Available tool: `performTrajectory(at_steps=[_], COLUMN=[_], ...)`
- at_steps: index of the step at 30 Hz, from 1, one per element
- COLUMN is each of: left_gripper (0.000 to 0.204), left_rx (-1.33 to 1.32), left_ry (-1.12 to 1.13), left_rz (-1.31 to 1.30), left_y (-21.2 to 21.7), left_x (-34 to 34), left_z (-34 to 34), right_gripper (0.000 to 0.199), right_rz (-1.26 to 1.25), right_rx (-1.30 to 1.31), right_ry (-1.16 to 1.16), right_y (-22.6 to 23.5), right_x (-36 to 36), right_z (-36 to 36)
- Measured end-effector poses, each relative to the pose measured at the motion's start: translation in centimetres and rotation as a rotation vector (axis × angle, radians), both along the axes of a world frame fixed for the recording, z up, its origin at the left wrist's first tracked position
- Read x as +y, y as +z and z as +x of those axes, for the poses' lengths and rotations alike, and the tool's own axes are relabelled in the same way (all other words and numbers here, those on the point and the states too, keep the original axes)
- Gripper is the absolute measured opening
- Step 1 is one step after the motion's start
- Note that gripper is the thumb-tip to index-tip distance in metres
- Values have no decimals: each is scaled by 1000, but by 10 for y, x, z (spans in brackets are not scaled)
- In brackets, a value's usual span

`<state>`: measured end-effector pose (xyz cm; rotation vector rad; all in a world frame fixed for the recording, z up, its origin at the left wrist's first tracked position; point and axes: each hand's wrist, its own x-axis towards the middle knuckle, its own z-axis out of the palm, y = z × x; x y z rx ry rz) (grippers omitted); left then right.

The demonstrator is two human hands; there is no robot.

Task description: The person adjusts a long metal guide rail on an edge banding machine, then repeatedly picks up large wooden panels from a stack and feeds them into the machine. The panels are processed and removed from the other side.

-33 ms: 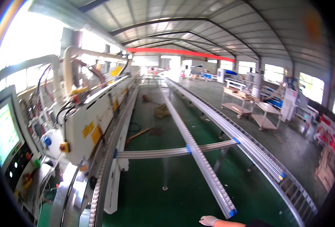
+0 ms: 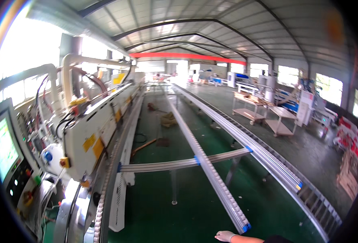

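The gloved right hand [image 2: 225, 236] is near the blue-capped end of the middle rail [image 2: 222, 194], which runs above the green floor [image 2: 150, 202]; whether it is loose or clenched, I cannot tell. The left hand is out of view.

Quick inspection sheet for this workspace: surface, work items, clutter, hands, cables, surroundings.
Surface: green floor with pale specks scattered on it.
Work items: ridged rail crossing a metal crossbar; blue cap on its near end.
Clutter: brownish heap and wooden stick on the floor.
Hands: right hand near the rail's capped end, contact unclear, no held item seen; left hand not in view.
Cables: dark cables looping at the white machine.
Surroundings: carts at right, lit screen at left, red beam overhead.
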<state>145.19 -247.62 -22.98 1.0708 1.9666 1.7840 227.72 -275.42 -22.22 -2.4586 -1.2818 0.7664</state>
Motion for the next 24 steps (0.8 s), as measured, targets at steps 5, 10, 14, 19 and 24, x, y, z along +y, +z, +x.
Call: performTrajectory(at_steps=[5, 10, 14, 19, 24], left_gripper=[61, 64, 61, 48, 80], left_rx=[-3, 125, -32, -322, 868], left_ry=[-657, -1572, -1612, -1439, -885], left_rz=[-650, -841, -464, -538, -537], left_y=[-21, -36, -39, 74, 76], left_x=[-185, -310, -234, -252, -299], left_z=[319, 605, 803, 969, 1049], right_gripper=[42, 47, 45, 48, 55], right_rz=[-88, -59, 162, 90, 482], right_rx=[82, 248, 593, 316, 319], right_ry=[-6, -122, -271, -1036, -1397], right_y=[-31, -110, -127, -120, -162], right_x=[-166, -317, -466, -650, -809], right_z=[44, 52, 136, 202, 232])
